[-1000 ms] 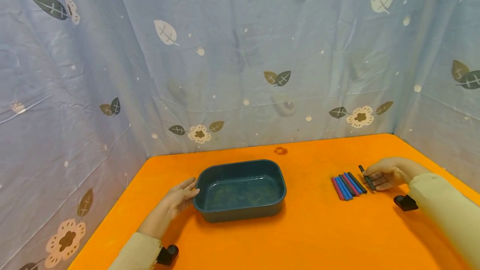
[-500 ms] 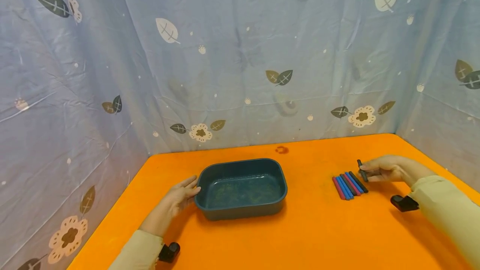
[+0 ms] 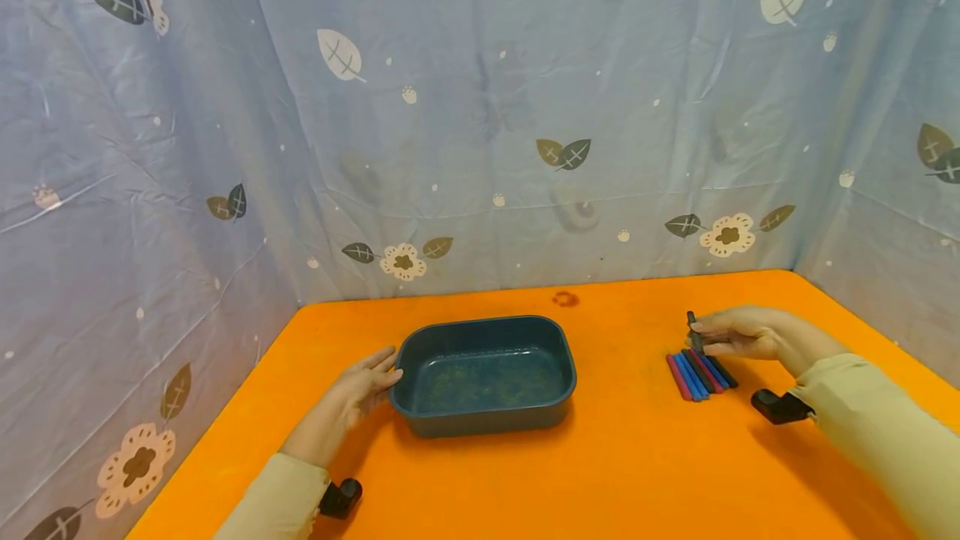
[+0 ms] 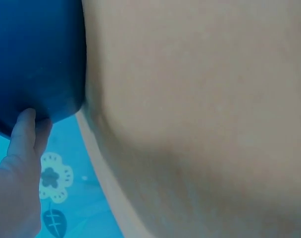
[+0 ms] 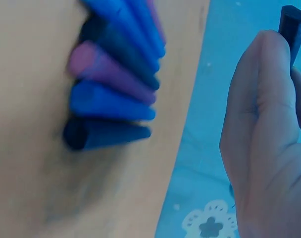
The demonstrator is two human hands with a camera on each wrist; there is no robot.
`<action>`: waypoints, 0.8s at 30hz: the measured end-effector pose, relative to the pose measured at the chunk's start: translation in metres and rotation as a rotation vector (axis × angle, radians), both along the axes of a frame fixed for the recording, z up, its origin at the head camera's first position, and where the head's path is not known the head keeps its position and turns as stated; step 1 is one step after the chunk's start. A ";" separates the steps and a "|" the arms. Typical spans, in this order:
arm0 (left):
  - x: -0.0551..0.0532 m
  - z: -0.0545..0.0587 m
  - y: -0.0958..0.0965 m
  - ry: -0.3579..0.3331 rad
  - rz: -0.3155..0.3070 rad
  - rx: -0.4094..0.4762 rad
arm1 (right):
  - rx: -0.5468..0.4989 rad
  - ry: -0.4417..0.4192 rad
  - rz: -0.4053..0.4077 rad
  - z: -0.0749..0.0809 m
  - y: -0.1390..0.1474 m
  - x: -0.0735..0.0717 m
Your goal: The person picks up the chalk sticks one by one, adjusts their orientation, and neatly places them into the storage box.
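My right hand (image 3: 757,333) pinches a short black crayon (image 3: 692,322) between thumb and fingers. It hangs just above the far ends of several red, blue and black crayons (image 3: 680,377) lying side by side. In the right wrist view the held crayon (image 5: 292,27) pokes out beyond the fingertips, with the blurred row to its left. At the left, a dark teal rectangular baking dish (image 3: 483,425) stands on the table, its inside bare. My left hand (image 3: 345,402) rests at its left end, thumb by the rim; in the left wrist view straight fingers (image 4: 24,131) touch its outer wall.
The orange tabletop (image 3: 600,473) spreads out under everything. A blue curtain (image 3: 465,123) printed with leaves and flowers rises along its back and both sides. A small reddish ring mark (image 3: 566,299) shows near the back edge. Black wrist cameras (image 3: 780,407) sit below the sleeves.
My right hand has lifted the black crayon and carried it left and away from me, from beside the row to above its far ends. The left hand and baking dish stay put.
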State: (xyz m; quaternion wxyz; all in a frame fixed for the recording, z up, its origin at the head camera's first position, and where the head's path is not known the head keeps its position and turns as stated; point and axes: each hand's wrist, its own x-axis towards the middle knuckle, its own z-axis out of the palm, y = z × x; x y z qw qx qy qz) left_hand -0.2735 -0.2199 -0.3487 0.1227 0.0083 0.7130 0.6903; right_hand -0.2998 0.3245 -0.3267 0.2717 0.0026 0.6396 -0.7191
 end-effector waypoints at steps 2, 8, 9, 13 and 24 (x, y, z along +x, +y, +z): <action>0.000 0.000 0.000 0.002 -0.005 0.001 | -0.010 0.001 -0.004 0.001 -0.003 0.000; 0.000 0.000 0.000 0.002 -0.004 0.010 | -0.044 -0.001 -0.004 0.008 -0.017 -0.001; 0.001 0.000 0.000 0.002 -0.003 0.012 | -0.049 -0.001 0.000 0.009 -0.019 -0.001; 0.001 -0.001 -0.001 0.007 0.001 0.012 | -0.048 -0.005 -0.002 0.012 -0.029 -0.001; 0.002 0.000 0.000 0.000 0.007 0.016 | -0.065 0.006 -0.015 0.013 -0.053 -0.007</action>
